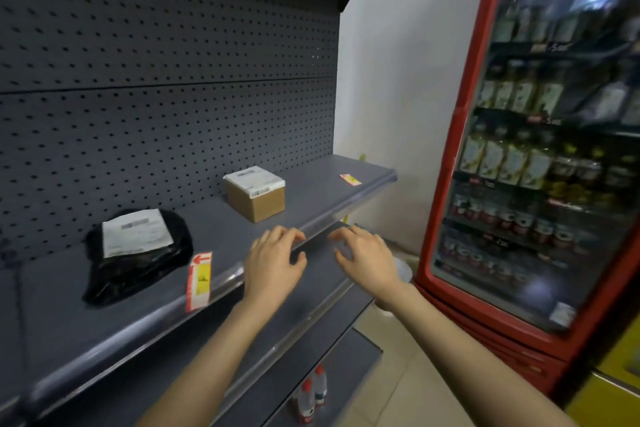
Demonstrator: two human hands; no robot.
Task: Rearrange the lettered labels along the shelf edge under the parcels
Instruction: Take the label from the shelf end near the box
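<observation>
Up front, both hands are at the clear strip along the shelf (311, 180) edge. The left hand (273, 263) rests on the edge, fingers curled over the strip (228, 279), thumb out to the right; it grasps nothing that shows. The right hand (363, 255) hovers just beside it, over the strip's right stretch, fingers spread and bent, palm down, empty. The hands are near each other but apart.

One label (199, 281), red and white with a yellow patch and a red arrow, stands at the shelf edge just left of the left hand, tilted and not touched by it. Its letter is too blurred to read. A second label (350, 179), red and yellow, lies flat on the shelf top near the right end, well apart from both hands.

Two parcels sit on the shelf. A black bag (138, 255) with a white slip lies at the left, just behind the first label. A brown box (255, 193) with a white sticker stands further right, behind the left hand, between the two labels.

Behind the shelf is a dark pegboard (166, 80). Lower down, another shelf holds two small bottles (313, 392) with red caps. To the right stands a red fridge (464, 149) with a glass door and drinks inside.
</observation>
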